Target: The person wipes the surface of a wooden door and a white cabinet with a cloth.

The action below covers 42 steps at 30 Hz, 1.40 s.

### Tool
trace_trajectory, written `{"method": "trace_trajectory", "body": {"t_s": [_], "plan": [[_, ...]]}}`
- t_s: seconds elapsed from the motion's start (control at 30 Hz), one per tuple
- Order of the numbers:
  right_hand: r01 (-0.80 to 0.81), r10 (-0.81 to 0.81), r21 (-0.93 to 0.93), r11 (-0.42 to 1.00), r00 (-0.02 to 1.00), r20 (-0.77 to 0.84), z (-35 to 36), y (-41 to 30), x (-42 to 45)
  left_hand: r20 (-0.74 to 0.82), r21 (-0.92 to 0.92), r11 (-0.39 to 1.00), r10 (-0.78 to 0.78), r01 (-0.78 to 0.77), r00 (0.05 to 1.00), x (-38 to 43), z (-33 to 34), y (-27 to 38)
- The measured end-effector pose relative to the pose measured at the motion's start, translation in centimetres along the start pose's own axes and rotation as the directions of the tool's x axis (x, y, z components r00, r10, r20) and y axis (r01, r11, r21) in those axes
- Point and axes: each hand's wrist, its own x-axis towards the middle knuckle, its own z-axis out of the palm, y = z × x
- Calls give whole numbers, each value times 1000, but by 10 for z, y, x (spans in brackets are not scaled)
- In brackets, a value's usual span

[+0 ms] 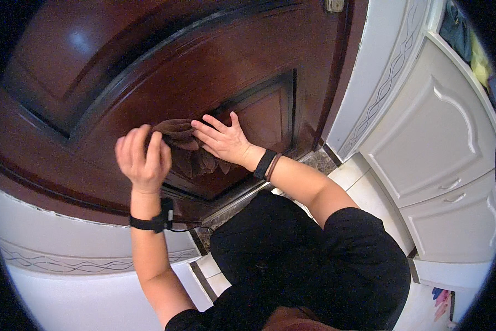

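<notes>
A dark brown cloth [175,134] hangs in folds against a dark reddish-brown panelled door [161,89]. At its upper left edge, my left hand [143,159] has curled fingers, slightly blurred, that appear to grip the cloth; the exact contact is partly hidden. My right hand [223,138] is spread at the cloth's right side, its fingertips against or just in front of the fabric. A black strap with a small device [150,223] is around my left wrist, and a cable runs from it. A black band [265,164] and a thin brown band circle my right wrist.
White cabinets [432,124] with raised panels stand at the right, with fabric items [459,37] above them. Patterned white wall borders flank the door frame. A dark stone threshold [320,161] and pale floor tiles [368,194] lie below. A metal hinge [334,5] shows at the top.
</notes>
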Motion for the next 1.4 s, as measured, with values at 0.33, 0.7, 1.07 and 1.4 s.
{"method": "trace_trajectory", "body": {"t_s": [0.33, 0.7, 1.07, 1.4], "plan": [[-160, 152, -77, 984, 983, -108, -22, 61, -7, -50, 335, 930, -145, 153, 988, -27, 31, -57], [16, 49, 136, 991, 885, -463, -18, 65, 62, -74, 340, 938, -52, 74, 996, -14, 27, -51], [-541, 618, 306, 783, 625, -477, -58, 224, -36, -91, 330, 943, -23, 52, 996, -15, 29, -52], [-583, 502, 102, 806, 583, -640, -58, 328, -85, -66, 342, 939, 53, -28, 996, -11, 27, -53]]}}
